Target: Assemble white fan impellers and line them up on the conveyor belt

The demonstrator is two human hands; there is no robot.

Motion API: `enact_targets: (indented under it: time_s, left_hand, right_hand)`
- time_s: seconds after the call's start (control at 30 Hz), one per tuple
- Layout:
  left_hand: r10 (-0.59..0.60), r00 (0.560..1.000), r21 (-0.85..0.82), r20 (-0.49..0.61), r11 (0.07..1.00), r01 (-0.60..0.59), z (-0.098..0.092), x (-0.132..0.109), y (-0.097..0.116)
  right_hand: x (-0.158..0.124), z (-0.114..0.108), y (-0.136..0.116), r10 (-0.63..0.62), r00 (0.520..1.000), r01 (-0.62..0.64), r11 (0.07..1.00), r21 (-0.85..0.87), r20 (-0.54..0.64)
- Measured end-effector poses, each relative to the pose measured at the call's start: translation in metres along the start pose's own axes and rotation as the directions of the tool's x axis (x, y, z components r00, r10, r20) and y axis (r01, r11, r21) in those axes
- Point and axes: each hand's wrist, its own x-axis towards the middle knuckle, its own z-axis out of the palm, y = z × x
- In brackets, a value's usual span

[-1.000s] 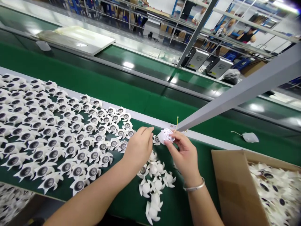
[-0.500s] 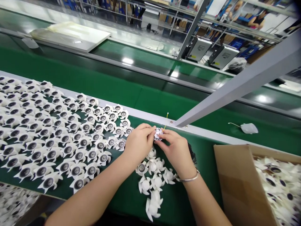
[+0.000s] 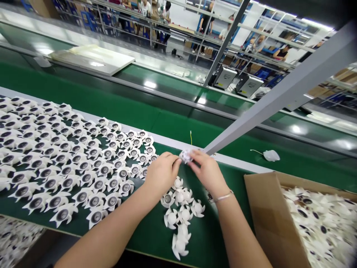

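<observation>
My left hand [image 3: 162, 172] and my right hand [image 3: 206, 169] meet over the green work surface [image 3: 150, 230], both pinched on one small white fan impeller [image 3: 185, 156] held between the fingertips. Just below the hands lies a loose cluster of white impellers [image 3: 181, 212], most with the rounded hub up. To the left, several rows of impellers [image 3: 64, 156] lie laid out with their dark hub openings facing up. A silver bracelet [image 3: 223, 196] circles my right wrist.
A cardboard box [image 3: 262, 216] full of impellers stands at the right. A grey metal strut [image 3: 273, 96] slants up from behind my hands. A white part with a wire [image 3: 271, 155] lies on the green conveyor belt [image 3: 167, 111]. People work at benches far behind.
My left hand has closed in on the impeller that the right hand held alone a second ago. Both hands now pinch it, slightly lower and to the left. The view has tilted.
</observation>
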Motion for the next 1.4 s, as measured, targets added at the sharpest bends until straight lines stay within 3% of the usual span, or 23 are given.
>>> enact_targets:
  time_s: [0.07,0.13,0.23,0.33,0.53,0.67,0.8,0.83,0.93,1.03,1.17,1.3,1.4]
  left_hand:
    - [0.019,0.995,0.004,0.093,1.000,-0.020,-0.008,-0.001,-0.002]
    - [0.039,0.974,-0.001,0.223,0.999,-0.040,-0.012,-0.002,-0.005]
    - [0.054,0.926,0.013,0.374,0.998,-0.063,-0.014,-0.006,-0.009]
    - [0.087,0.898,0.000,0.432,0.995,-0.097,-0.012,-0.008,-0.009]
    - [0.180,0.849,-0.105,0.496,0.984,-0.147,-0.008,-0.006,0.000]
    - [0.288,0.837,-0.251,0.465,0.950,-0.187,-0.001,-0.003,-0.002]
    - [0.442,0.842,-0.303,0.309,0.885,-0.353,0.011,-0.001,-0.004]
    - [0.499,0.823,-0.256,0.270,0.862,-0.438,0.013,-0.001,-0.004]
    - [0.654,0.714,-0.014,0.250,0.740,-0.673,0.020,-0.002,-0.001]
    - [0.692,0.669,0.097,0.271,0.671,-0.735,0.024,-0.005,0.002]
    - [0.672,0.690,-0.066,0.270,0.728,-0.683,0.022,-0.007,0.001]
    - [0.471,0.848,-0.103,0.242,0.882,-0.461,0.022,-0.005,-0.004]
    - [0.354,0.896,-0.122,0.268,0.935,-0.333,0.024,-0.002,-0.010]
  right_hand:
    - [-0.003,-0.003,0.004,0.106,0.979,-0.115,0.992,-0.043,-0.173]
    - [-0.014,-0.010,0.008,0.192,0.958,-0.203,0.979,-0.034,-0.212]
    - [-0.042,-0.026,0.011,0.202,0.979,-0.202,0.978,-0.056,-0.014]
    - [-0.073,-0.037,0.012,0.198,0.967,-0.186,0.979,-0.087,0.161]
    - [-0.102,-0.027,0.012,0.173,0.952,-0.148,0.982,-0.116,0.252]
    - [-0.101,-0.020,0.006,0.159,0.963,-0.090,0.950,-0.300,0.216]
    - [-0.094,-0.014,-0.006,0.172,0.975,-0.079,0.863,-0.499,0.143]
    - [-0.093,-0.012,-0.009,0.171,0.978,-0.079,0.837,-0.541,0.122]
    - [-0.089,-0.007,-0.016,0.147,0.986,-0.071,0.780,-0.622,0.072]
    - [-0.086,-0.004,-0.016,0.143,0.988,-0.071,0.771,-0.633,0.064]
    - [-0.079,-0.006,-0.010,0.209,0.973,-0.152,0.894,-0.422,0.093]
    - [-0.066,-0.005,-0.008,0.229,0.967,-0.228,0.973,-0.027,0.109]
    - [-0.058,0.000,-0.010,0.184,0.973,-0.198,0.976,0.089,0.141]
